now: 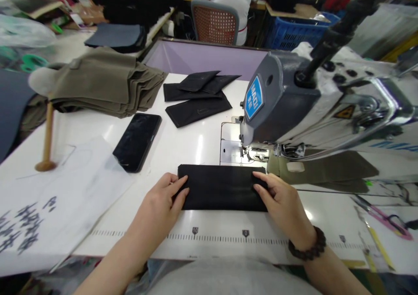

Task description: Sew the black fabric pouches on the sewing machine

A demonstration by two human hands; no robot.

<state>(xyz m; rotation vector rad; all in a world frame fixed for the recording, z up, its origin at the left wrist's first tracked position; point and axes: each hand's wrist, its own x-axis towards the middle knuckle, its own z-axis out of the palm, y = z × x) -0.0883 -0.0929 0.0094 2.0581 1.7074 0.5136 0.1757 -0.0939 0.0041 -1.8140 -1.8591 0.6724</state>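
A flat black fabric piece (224, 188) lies lengthwise on the white sewing table (196, 144), in front of the needle plate of the sewing machine (277, 94). My left hand (166, 199) pinches its left end between thumb and fingers. At the right end, my right hand (281, 199), with a dark beaded bracelet on the wrist, grips the fabric the same way. Several folded black pieces (200, 107) are piled behind, left of the machine head.
A black phone (137, 141) and a stack of olive fabric (98, 81) lie left, near a wooden-handled tool (48, 138) and marked paper (42, 212). Pink-handled scissors (385, 218) lie right. Beyond the purple partition (209, 59) a person (231, 3) sits on a chair.
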